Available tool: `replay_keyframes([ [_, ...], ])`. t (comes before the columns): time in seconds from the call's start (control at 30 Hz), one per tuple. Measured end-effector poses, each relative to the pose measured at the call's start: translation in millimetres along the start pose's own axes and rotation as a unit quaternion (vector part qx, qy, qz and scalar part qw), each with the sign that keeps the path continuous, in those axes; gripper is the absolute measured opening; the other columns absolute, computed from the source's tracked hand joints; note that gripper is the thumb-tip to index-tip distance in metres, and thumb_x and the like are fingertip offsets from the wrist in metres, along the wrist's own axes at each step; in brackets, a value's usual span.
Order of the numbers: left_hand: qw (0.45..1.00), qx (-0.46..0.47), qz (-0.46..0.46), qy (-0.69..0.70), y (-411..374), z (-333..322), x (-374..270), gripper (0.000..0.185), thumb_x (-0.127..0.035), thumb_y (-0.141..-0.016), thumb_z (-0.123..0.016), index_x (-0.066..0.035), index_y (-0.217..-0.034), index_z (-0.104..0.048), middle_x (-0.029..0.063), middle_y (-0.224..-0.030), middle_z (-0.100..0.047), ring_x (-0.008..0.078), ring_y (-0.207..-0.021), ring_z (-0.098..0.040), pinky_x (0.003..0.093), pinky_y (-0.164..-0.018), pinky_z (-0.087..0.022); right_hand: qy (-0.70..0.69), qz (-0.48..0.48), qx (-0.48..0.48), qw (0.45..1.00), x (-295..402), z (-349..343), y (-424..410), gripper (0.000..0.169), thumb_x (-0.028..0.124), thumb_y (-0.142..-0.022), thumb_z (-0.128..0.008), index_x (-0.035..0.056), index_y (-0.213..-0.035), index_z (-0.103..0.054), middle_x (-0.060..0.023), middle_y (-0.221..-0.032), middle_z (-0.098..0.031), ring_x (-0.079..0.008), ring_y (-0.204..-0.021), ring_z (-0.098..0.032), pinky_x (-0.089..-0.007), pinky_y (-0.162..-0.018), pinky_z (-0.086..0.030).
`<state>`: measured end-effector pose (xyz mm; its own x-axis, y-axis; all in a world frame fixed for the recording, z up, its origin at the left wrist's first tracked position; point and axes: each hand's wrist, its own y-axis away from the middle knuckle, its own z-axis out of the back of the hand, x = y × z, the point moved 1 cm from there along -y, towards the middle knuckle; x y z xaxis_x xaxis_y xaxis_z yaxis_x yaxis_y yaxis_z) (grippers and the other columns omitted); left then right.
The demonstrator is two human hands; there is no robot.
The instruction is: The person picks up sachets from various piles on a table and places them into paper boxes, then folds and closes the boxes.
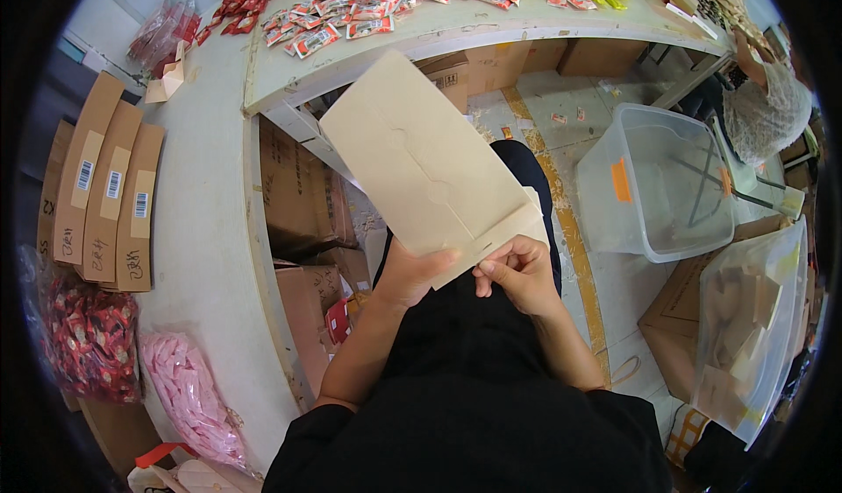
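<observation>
A cream-coloured cardboard box or folded carton (421, 157) is held up over my lap, its broad face towards me, with cut lines running along the middle. My left hand (418, 269) grips its lower left corner, thumb on the face. My right hand (520, 272) pinches the edge of the narrow flap (487, 243) at its lower end, thumb and forefinger near a small slot. Part of another pale flap shows behind the flap, to the right. What lies beneath the carton is hidden.
Small red-and-white packets (368, 13) are heaped on the white table (197, 184). Brown cartons (135, 210) and a bag of pink packets (191, 394) lie left. A clear plastic bin (605, 190) stands on the floor at right; beyond it is another person (766, 105).
</observation>
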<state>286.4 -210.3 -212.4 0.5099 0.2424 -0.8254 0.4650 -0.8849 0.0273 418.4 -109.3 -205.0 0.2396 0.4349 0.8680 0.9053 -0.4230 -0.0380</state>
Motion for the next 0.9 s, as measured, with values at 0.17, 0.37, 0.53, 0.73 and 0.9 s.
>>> replay_keyframes([
  [0.17,0.999,-0.038,-0.024,0.031,1,-2,-14,0.051,-0.010,-0.069,-0.064,0.000,-0.115,-0.042,0.0053,-0.106,-0.050,0.0125,-0.099,-0.046,0.0283,-0.085,-0.039,0.094,0.002,0.120,0.988,12,18,0,0.024,0.006,-0.080,-0.058,-0.0041,-0.102,-0.052,-0.0101,-0.092,-0.058,-0.0149,-0.081,-0.057,-0.0257,-0.071,-0.046],
  [0.37,0.974,0.053,-0.018,-0.220,5,8,-7,0.059,-0.005,-0.065,-0.066,0.001,-0.118,-0.041,0.0064,-0.110,-0.049,0.0154,-0.101,-0.047,0.0292,-0.087,-0.039,0.141,0.037,-0.004,0.989,41,22,-2,0.044,0.011,-0.081,-0.057,-0.0021,-0.120,-0.041,-0.0086,-0.109,-0.052,-0.0143,-0.100,-0.050,-0.0280,-0.084,-0.041],
  [0.53,0.979,0.039,-0.033,-0.195,5,-11,4,0.052,-0.002,-0.067,-0.065,0.003,-0.114,-0.042,0.0079,-0.106,-0.051,0.0146,-0.099,-0.048,0.0286,-0.084,-0.040,0.002,0.036,-0.142,0.989,8,18,-2,0.038,0.010,-0.083,-0.056,-0.0031,-0.116,-0.044,-0.0085,-0.109,-0.054,-0.0139,-0.100,-0.051,-0.0283,-0.086,-0.040],
  [0.73,0.991,0.125,-0.006,-0.043,2,3,10,0.064,-0.005,-0.069,-0.065,0.002,-0.124,-0.034,0.0087,-0.118,-0.045,0.0180,-0.109,-0.045,0.0326,-0.091,-0.037,0.013,0.034,-0.188,0.981,7,30,-2,0.032,0.020,-0.089,-0.047,0.0001,-0.113,-0.047,-0.0088,-0.108,-0.056,-0.0166,-0.097,-0.054,-0.0310,-0.085,-0.042],
  [0.9,0.967,0.006,-0.058,0.249,2,48,-37,0.077,-0.061,-0.082,-0.030,-0.002,-0.132,-0.028,0.0124,-0.130,-0.038,0.0268,-0.117,-0.038,0.0396,-0.097,-0.030,0.073,-0.021,-0.159,0.984,34,52,2,0.030,0.022,-0.089,-0.046,-0.0057,-0.098,-0.054,-0.0106,-0.087,-0.062,-0.0125,-0.071,-0.059,-0.0227,-0.065,-0.047],
])
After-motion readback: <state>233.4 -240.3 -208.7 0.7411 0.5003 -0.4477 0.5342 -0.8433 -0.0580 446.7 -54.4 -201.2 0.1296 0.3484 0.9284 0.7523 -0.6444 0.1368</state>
